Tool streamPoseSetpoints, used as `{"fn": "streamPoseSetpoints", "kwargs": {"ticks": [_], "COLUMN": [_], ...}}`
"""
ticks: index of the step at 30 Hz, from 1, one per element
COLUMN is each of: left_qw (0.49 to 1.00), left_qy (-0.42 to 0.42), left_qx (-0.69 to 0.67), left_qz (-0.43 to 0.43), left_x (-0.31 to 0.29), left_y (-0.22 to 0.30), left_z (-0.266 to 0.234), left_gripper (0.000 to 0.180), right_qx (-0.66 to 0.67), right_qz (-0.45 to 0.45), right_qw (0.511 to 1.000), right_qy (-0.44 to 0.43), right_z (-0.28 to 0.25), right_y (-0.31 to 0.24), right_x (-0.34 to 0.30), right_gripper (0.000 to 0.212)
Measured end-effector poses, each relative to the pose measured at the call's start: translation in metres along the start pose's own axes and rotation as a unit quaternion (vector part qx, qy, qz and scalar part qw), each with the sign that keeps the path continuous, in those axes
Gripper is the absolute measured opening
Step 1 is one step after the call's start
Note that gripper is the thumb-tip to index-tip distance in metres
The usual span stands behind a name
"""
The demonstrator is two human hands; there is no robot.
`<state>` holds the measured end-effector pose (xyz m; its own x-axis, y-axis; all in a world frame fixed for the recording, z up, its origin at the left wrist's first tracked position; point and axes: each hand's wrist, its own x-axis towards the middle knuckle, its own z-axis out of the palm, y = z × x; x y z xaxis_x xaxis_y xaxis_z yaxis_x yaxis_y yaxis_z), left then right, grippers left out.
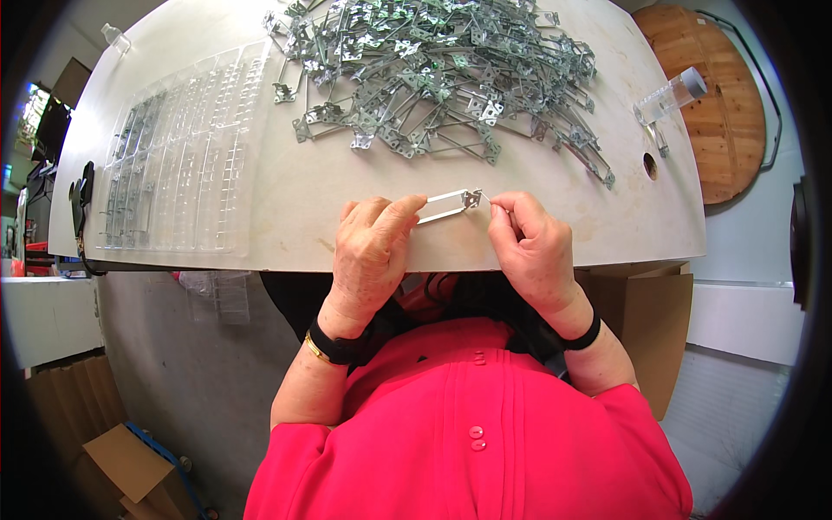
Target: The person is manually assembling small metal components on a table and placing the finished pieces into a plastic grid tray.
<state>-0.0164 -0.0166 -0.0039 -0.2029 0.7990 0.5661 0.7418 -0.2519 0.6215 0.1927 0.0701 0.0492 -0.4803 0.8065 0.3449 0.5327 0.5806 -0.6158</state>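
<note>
Near the front edge of the white table, my left hand (371, 247) is closed on one end of a metal bracket (446, 204). The bracket has two parallel bright bars joined by a small plate with holes, which points to the right. Just right of that plate, my right hand (536, 247) pinches a thin, pin-like piece (484, 198) between thumb and forefinger. It is too small to make out fully, and whether it touches the plate I cannot tell. Beyond my hands spreads a large heap of similar metal brackets (451, 78).
On the left lies a clear plastic compartment tray (186, 165), with small metal parts in its left columns. Black-handled scissors or a strap (84, 204) lie at the left edge. A clear bottle (667, 100) stands far right, by a table hole (650, 165). A cardboard box (646, 334) sits below right.
</note>
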Motion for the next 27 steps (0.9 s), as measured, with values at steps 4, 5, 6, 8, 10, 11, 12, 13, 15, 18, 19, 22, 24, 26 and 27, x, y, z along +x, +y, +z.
{"fn": "streamPoseSetpoints", "kwargs": {"ticks": [4, 5, 6, 8, 10, 11, 12, 13, 15, 18, 19, 22, 24, 26, 27], "left_qw": [1.0, 1.0, 1.0, 1.0, 1.0, 1.0, 1.0, 1.0, 1.0, 1.0, 1.0, 1.0, 1.0, 1.0, 1.0], "left_qy": [-0.002, -0.002, -0.001, -0.001, 0.0, 0.0, 0.0, 0.0, 0.001, 0.002, 0.003, 0.001, 0.003, 0.004, 0.003], "left_qx": [0.002, 0.003, 0.0, -0.003, 0.001, 0.0, 0.0, 0.0, -0.001, -0.001, 0.0, -0.002, -0.001, 0.002, 0.001], "left_qz": [-0.001, -0.001, 0.0, 0.002, 0.002, 0.002, 0.003, 0.004, 0.004, 0.006, 0.007, 0.006, 0.007, 0.007, 0.005], "left_x": [-0.0001, -0.0001, 0.0001, 0.0002, 0.0, 0.0001, 0.0002, 0.0001, -0.0001, 0.0007, 0.0003, 0.0, 0.0003, -0.0002, -0.0002], "left_y": [0.0002, 0.0002, 0.0, -0.0001, -0.0002, -0.0003, -0.0004, -0.0002, 0.0, -0.0002, -0.0001, -0.0002, -0.0003, -0.0003, 0.0], "left_z": [0.0004, 0.0003, 0.0003, 0.0001, 0.0005, 0.0006, 0.0008, 0.0005, -0.0002, 0.0007, 0.0007, 0.0, 0.0008, 0.0008, 0.0005], "left_gripper": [0.037, 0.037, 0.037, 0.038, 0.038, 0.038, 0.038, 0.038, 0.038, 0.038, 0.038, 0.038, 0.038, 0.038, 0.038], "right_qx": [0.004, 0.005, 0.006, 0.008, 0.009, 0.009, 0.012, 0.015, 0.014, 0.02, 0.029, 0.021, 0.029, 0.04, 0.04], "right_qz": [-0.009, -0.009, 0.005, 0.018, 0.01, 0.011, 0.012, 0.014, 0.02, 0.026, 0.023, 0.04, 0.033, 0.025, 0.039], "right_qw": [1.0, 1.0, 1.0, 1.0, 1.0, 1.0, 1.0, 1.0, 1.0, 0.999, 0.999, 0.999, 0.999, 0.999, 0.998], "right_qy": [0.003, 0.003, 0.002, 0.0, 0.0, 0.0, 0.001, 0.001, -0.003, -0.005, -0.007, -0.009, -0.005, -0.003, -0.008], "right_z": [0.0016, 0.0012, 0.0002, 0.0, 0.0007, 0.0006, 0.0006, 0.0004, -0.001, -0.0011, -0.0007, -0.0027, -0.0012, -0.0008, -0.0019], "right_y": [0.0017, 0.0009, -0.0006, -0.0011, 0.0, -0.0001, -0.0004, -0.0008, -0.0005, -0.001, -0.0014, -0.0004, -0.0003, -0.0003, -0.0008], "right_x": [-0.001, -0.0009, -0.0005, -0.0004, -0.0007, -0.001, -0.0015, -0.0017, -0.0001, -0.0009, -0.0015, 0.0009, -0.0004, -0.0009, -0.0007], "right_gripper": [0.008, 0.008, 0.007, 0.007, 0.007, 0.007, 0.007, 0.007, 0.007, 0.006, 0.006, 0.005, 0.005, 0.005, 0.005]}}
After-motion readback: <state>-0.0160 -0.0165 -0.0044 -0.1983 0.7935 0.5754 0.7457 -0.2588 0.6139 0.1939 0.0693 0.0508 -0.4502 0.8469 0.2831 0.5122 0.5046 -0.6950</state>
